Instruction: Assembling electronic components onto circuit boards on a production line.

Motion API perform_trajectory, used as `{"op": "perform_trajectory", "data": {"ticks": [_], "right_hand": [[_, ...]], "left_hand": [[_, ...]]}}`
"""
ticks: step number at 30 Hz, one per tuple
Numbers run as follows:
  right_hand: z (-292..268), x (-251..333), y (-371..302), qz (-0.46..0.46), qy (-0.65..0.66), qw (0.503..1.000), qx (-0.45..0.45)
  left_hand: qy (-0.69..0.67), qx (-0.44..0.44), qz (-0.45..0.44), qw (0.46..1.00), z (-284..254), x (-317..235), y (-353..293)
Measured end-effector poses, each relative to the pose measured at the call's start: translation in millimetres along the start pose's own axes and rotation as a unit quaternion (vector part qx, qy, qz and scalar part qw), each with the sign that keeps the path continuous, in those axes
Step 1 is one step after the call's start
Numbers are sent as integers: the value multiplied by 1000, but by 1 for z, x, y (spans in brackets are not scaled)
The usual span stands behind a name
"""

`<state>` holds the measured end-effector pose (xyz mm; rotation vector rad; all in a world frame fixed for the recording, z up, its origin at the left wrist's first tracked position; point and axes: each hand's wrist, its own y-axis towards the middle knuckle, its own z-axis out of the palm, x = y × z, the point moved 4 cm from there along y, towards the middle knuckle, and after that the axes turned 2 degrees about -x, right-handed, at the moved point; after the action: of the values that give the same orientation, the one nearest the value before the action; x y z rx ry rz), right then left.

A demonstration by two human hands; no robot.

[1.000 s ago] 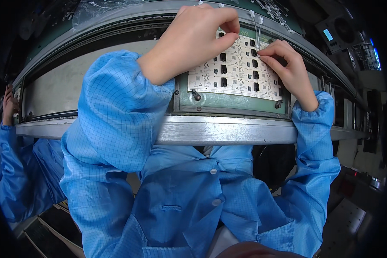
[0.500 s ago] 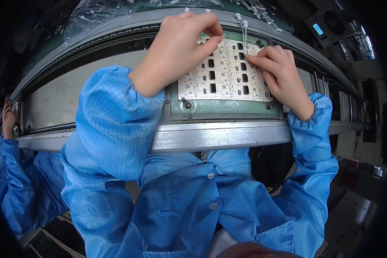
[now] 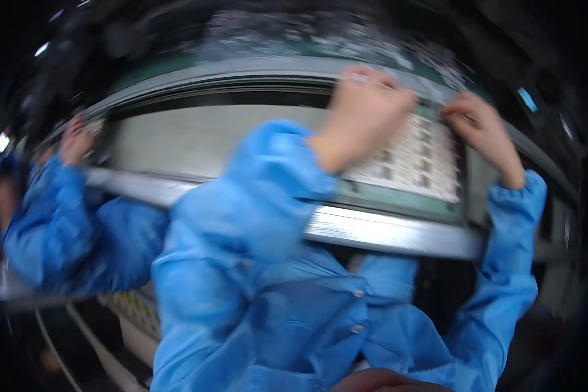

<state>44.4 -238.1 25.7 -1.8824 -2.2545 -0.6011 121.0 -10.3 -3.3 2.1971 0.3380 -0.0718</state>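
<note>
The whole picture is smeared by motion. A white circuit-board panel (image 3: 438,162), with rows of dark parts on it, lies in a green carrier (image 3: 398,198). Over its upper left part is my left hand (image 3: 370,111), fingers bent and tips pressed together. My right hand (image 3: 482,129) hovers by the panel's upper right corner, its fingers curled in toward the thumb. Whatever the fingertips of either hand may hold is too blurred to make out. My left hand and sleeve hide part of the panel.
The carrier sits between metal rails; the near rail (image 3: 385,228) runs in front of me. Beyond the far rail (image 3: 268,67) lies a blurred pile of clear plastic and white pieces (image 3: 294,36). At the left, another person's hand (image 3: 76,140) and blue sleeve are by the line.
The view has swung, so the bench and panel appear tilted and farther right. My right hand has lifted from the panel's parts to its upper right corner. My left hand stays closed above it.
</note>
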Motion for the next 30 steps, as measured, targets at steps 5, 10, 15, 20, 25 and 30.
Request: {"op": "perform_trajectory", "data": {"ticks": [5, 10, 15, 20, 25, 30], "right_hand": [[13, -183, -9, 109, -58, 964, -233], [35, -161, 13, 56, -89, 975, -194], [36, -126, 23, 135, -35, 974, -177], [36, -143, 22, 131, -109, 966, -193], [28, -123, 19, 232, -108, 952, -170], [34, -125, 22, 161, -135, 951, -226]], "left_hand": [[29, 24, -12, 999, 38, -29, 1], [49, 50, -25, 997, 65, -18, -17], [39, 55, -30, 997, 67, -17, -21], [9, 26, -38, 999, 66, -15, -22], [-31, 53, -45, 997, 64, -23, -21], [-30, 72, -69, 995, 53, -23, -28]]}}
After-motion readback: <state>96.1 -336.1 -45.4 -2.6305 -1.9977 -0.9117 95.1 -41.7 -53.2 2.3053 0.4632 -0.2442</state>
